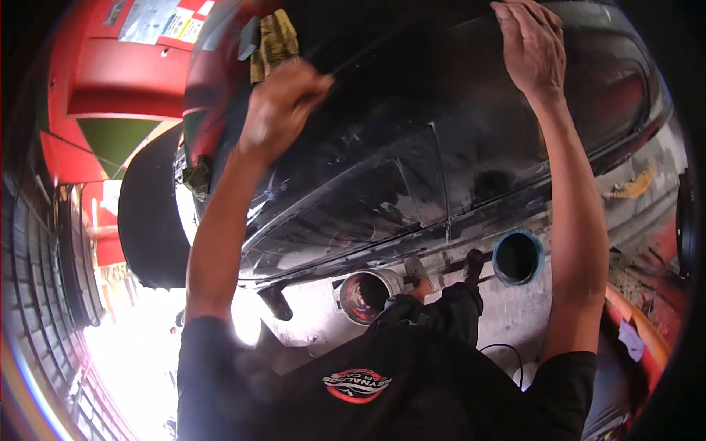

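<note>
A black car body (353,198) with scuffed, dusty patches fills the middle in front of me. Over its upper left part my left hand (283,106) is raised, slightly blurred, its fingers curled closed with the thumb side toward the right. Just beyond it lie a ridged yellow-brown pad (278,37) and a small grey block (249,38). My right hand (533,48) is at the top right over the dark panel, wrist bent, fingers pressed together and pointing left. Whatever either hand may pinch is too small or dark to make out.
A white bucket (396,281) and a blue-rimmed bucket (541,257) stand by my feet, beside the car. A yellow-brown rag (634,184) and an orange tube (647,331) lie at the right. Red panels (125,81) and a dark rounded panel (151,220) are at the left.
</note>
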The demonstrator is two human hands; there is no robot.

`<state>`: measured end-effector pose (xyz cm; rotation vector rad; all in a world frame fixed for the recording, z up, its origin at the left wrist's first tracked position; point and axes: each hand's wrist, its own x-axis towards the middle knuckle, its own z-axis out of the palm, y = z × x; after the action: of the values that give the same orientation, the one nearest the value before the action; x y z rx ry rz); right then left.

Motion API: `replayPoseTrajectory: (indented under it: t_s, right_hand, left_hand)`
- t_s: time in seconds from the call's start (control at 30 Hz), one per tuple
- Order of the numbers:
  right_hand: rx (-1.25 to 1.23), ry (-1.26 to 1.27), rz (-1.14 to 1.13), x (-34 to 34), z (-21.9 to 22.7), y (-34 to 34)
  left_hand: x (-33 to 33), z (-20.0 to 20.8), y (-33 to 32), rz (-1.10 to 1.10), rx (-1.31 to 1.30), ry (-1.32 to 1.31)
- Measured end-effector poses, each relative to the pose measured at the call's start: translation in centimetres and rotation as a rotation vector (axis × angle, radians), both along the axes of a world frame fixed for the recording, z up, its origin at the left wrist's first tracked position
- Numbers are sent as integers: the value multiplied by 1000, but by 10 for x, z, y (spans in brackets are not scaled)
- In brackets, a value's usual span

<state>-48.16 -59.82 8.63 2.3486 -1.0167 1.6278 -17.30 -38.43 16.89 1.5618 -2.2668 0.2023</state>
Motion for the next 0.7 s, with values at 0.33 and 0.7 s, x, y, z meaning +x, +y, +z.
replayPoseTrajectory:
  t_s: [0.33,0.7]
  right_hand:
    - [-84,138,-49,3,-20,-35]
    - [-74,131,-1,2,-12,-24]
  left_hand:
    - [-51,2,-80,-207,-143,11]
    - [-8,4,-5,-60,-92,-138]
